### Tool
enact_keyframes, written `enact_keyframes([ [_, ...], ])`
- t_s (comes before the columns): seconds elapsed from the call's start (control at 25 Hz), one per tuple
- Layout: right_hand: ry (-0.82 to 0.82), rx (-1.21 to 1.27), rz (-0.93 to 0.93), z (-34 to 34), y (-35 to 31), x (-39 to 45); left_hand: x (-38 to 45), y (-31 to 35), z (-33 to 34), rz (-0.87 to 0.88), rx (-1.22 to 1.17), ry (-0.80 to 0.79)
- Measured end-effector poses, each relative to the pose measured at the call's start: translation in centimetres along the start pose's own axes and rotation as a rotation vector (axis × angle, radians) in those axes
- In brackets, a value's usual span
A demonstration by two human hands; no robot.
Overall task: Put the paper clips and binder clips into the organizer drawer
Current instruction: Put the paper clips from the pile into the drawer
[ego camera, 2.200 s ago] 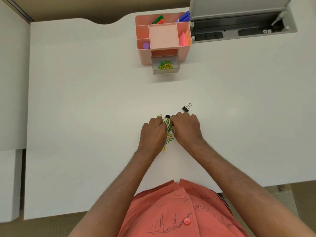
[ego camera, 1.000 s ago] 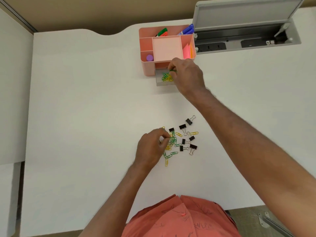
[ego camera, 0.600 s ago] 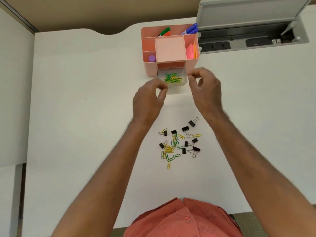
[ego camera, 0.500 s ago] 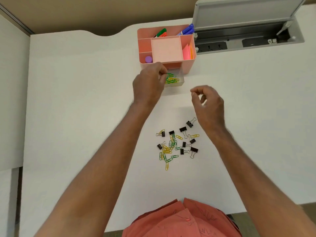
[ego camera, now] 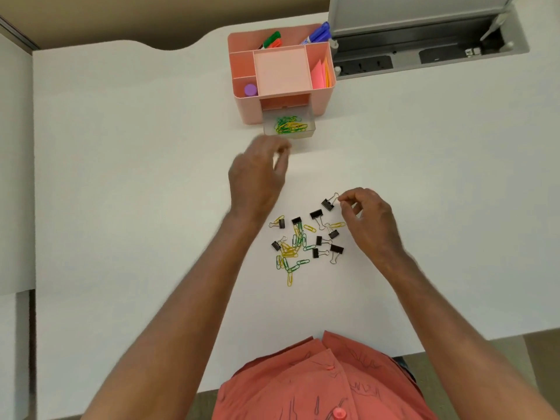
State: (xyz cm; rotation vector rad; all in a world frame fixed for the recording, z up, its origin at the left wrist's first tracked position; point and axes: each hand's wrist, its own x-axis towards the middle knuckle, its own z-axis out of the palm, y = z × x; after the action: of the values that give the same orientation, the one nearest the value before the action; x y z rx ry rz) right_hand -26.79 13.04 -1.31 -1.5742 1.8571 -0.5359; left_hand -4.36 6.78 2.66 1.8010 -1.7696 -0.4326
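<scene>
Over the middle of the white table (ego camera: 121, 177), the left hand (ego camera: 256, 177) hovers blurred just short of the clear drawer (ego camera: 289, 128), its fingers loosely curled with nothing visible in them. That drawer is pulled out of the pink organizer (ego camera: 281, 74) near the far edge and holds green and yellow paper clips (ego camera: 288, 125). Nearer the front edge a loose scatter of paper clips (ego camera: 292, 250) and black binder clips (ego camera: 316, 234) lies between the forearms, and the right hand (ego camera: 368, 219) at its right side pinches the wire handle of the farthest binder clip (ego camera: 328, 204).
</scene>
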Motion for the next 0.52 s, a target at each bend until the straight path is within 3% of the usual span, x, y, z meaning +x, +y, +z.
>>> enact_keyframes([
  [0.12, -0.148, -0.181, -0.073, 0.4, 1.9, -1.9, -7.2, -0.2, 0.1, -0.076, -0.015, -0.251],
  [0.24, -0.152, -0.295, -0.167, 0.8, 2.7, -3.0, -13.1, -1.1, 0.8, -0.094, 0.039, -0.473],
  [0.36, -0.123, -0.339, -0.175, 1.0, 2.6, -2.9, -16.0, -2.0, 1.8, -0.047, 0.163, -0.558],
  [0.52, -0.164, -0.394, -0.132, 0.9, 1.5, -2.4, -16.1, -2.0, 2.6, -0.064, 0.218, -0.541],
])
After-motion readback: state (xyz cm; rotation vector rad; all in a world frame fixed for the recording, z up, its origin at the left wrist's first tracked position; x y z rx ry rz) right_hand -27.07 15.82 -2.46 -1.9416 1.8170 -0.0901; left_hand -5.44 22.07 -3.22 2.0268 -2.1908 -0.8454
